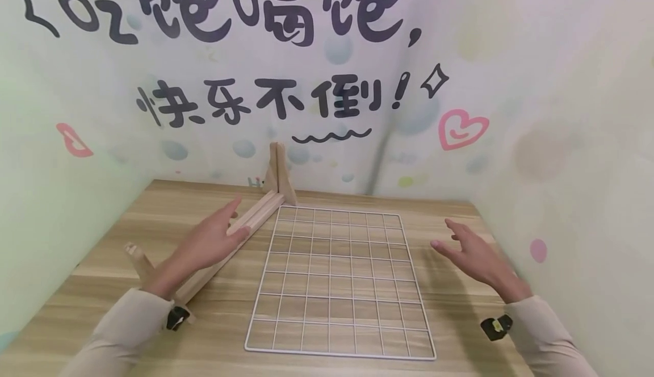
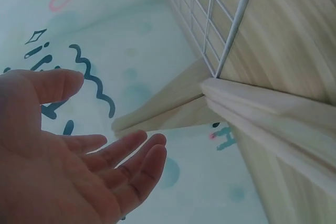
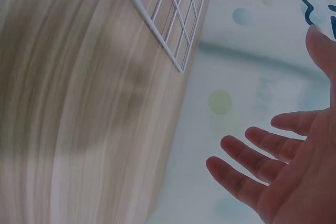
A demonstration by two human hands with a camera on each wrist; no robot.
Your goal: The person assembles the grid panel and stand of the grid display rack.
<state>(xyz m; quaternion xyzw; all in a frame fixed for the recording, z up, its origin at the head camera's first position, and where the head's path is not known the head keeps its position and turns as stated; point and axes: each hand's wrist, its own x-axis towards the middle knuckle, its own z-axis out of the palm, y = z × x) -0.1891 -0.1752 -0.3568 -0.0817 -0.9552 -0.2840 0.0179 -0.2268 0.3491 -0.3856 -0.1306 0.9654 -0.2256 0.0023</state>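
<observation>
A white wire grid panel (image 1: 340, 355) lies flat on the wood-grain table, between my two hands. Along its left side runs a wooden stand: a long bar (image 1: 263, 208) with an upright end piece (image 1: 281, 172) at the back and another (image 1: 137, 259) at the front left, partly behind my wrist. My left hand (image 1: 212, 241) hovers over the bar, fingers loosely extended and palm facing inward, holding nothing. To the right of the panel, my right hand (image 1: 475, 255) is raised above the table with spread, relaxed fingers and nothing in it.
Behind the table (image 1: 102, 246) hangs a pale printed wall covering (image 1: 511, 82) with dark lettering, hearts and dots. Similar covering closes in the left and right sides. The rear end piece stands close to the back wall.
</observation>
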